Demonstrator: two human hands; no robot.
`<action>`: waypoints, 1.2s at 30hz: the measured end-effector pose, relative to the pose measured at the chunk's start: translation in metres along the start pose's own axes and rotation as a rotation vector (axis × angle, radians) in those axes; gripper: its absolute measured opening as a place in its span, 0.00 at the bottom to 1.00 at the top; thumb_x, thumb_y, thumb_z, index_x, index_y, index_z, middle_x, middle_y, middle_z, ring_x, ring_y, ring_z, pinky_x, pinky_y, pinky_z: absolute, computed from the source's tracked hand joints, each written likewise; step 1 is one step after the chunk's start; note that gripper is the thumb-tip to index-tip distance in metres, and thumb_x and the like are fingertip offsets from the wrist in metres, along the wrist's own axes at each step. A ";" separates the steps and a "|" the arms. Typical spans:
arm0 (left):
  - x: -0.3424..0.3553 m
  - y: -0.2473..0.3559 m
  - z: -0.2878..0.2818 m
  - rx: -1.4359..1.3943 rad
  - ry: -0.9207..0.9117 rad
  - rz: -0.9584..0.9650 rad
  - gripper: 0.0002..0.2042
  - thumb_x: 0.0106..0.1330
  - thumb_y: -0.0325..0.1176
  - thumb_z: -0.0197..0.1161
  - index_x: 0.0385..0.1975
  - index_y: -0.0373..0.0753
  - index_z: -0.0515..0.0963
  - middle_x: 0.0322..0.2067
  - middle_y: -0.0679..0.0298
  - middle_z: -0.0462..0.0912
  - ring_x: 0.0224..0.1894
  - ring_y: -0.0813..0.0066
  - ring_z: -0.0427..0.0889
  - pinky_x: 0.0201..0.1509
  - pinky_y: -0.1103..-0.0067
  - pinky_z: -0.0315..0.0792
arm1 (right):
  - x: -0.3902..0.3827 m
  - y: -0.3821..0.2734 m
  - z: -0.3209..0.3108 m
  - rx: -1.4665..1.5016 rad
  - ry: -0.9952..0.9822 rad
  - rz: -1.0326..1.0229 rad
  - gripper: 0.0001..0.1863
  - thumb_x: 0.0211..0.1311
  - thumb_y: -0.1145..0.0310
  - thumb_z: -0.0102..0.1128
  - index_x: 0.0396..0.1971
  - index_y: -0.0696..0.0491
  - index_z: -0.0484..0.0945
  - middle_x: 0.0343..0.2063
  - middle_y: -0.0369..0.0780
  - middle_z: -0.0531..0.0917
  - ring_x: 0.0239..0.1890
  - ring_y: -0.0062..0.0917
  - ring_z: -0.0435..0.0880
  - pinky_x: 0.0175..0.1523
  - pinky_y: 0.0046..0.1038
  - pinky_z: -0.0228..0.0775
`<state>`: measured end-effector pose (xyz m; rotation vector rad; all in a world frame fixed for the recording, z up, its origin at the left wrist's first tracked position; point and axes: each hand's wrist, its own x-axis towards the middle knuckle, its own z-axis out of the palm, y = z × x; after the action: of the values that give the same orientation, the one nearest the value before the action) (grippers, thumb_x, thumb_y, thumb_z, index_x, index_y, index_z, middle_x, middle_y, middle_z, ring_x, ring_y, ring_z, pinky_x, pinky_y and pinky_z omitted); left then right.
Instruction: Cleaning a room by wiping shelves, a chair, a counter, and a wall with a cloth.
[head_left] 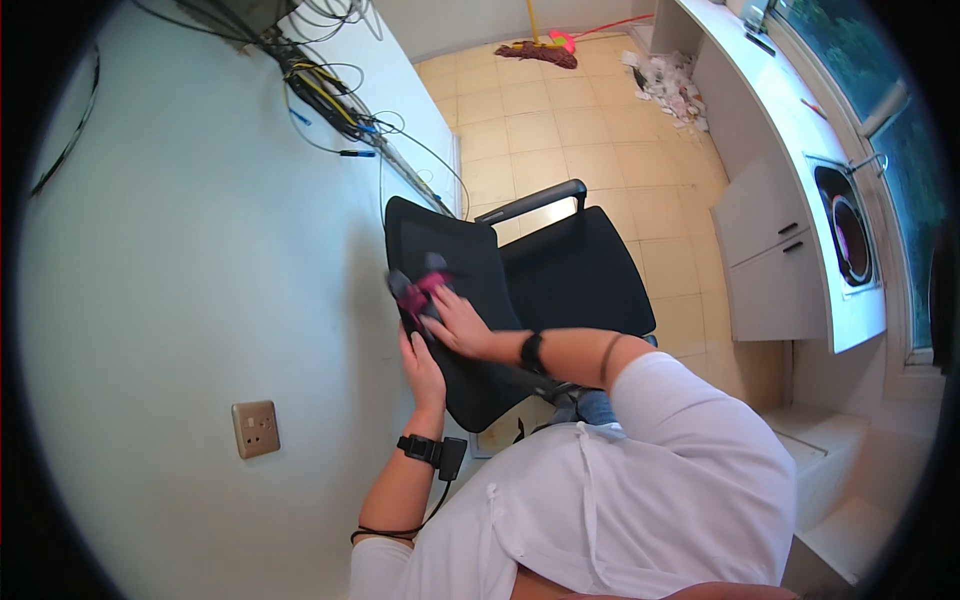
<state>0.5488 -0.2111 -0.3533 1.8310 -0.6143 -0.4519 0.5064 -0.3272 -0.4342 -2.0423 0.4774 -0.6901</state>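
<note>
A black office chair point(573, 270) stands beside the white wall, its backrest point(470, 380) toward me. My left hand point(422, 372) grips the left edge of the backrest. My right hand point(457, 322) holds a pink and dark grey cloth point(415, 293) against the upper left part of the backrest; the cloth is slightly blurred and partly hidden by the fingers. A black band is on each of my forearms, the left one carrying a small box with a cable.
Tangled cables point(325, 95) hang along the left wall, above a socket point(255, 428). Beyond the chair, a mop point(535, 53) and a litter pile point(668, 85) lie on the tiled floor point(560, 140). At right are a counter point(770, 100), a sink point(868, 282) and a cupboard point(760, 210).
</note>
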 end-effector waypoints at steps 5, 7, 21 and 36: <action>0.001 0.005 0.008 0.174 0.006 0.009 0.26 0.79 0.39 0.46 0.70 0.30 0.58 0.69 0.48 0.65 0.70 0.54 0.65 0.73 0.70 0.57 | 0.115 0.006 -0.014 0.180 0.190 0.353 0.39 0.71 0.41 0.44 0.70 0.56 0.59 0.69 0.56 0.61 0.72 0.49 0.59 0.70 0.50 0.57; 0.000 0.006 0.004 0.215 0.006 0.015 0.26 0.78 0.38 0.49 0.70 0.30 0.58 0.68 0.47 0.65 0.69 0.54 0.65 0.73 0.69 0.58 | 0.113 0.008 -0.009 0.185 0.173 0.454 0.40 0.71 0.39 0.42 0.71 0.54 0.59 0.70 0.55 0.61 0.72 0.49 0.59 0.70 0.51 0.56; 0.000 0.012 0.006 0.173 -0.035 -0.045 0.32 0.68 0.24 0.58 0.72 0.35 0.55 0.68 0.49 0.65 0.68 0.54 0.67 0.73 0.68 0.59 | -0.193 0.086 0.005 0.086 -0.444 0.918 0.42 0.69 0.35 0.38 0.72 0.51 0.57 0.70 0.54 0.62 0.71 0.49 0.62 0.71 0.51 0.56; 0.008 0.003 0.006 0.143 -0.048 0.065 0.27 0.74 0.29 0.54 0.71 0.32 0.58 0.69 0.50 0.64 0.70 0.58 0.65 0.74 0.68 0.57 | -0.002 -0.047 -0.015 0.326 0.033 0.341 0.34 0.72 0.47 0.46 0.68 0.58 0.62 0.67 0.56 0.65 0.70 0.50 0.62 0.70 0.45 0.57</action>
<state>0.5511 -0.2208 -0.3526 1.9336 -0.7531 -0.4191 0.4983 -0.3111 -0.3882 -1.5972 0.6671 -0.5527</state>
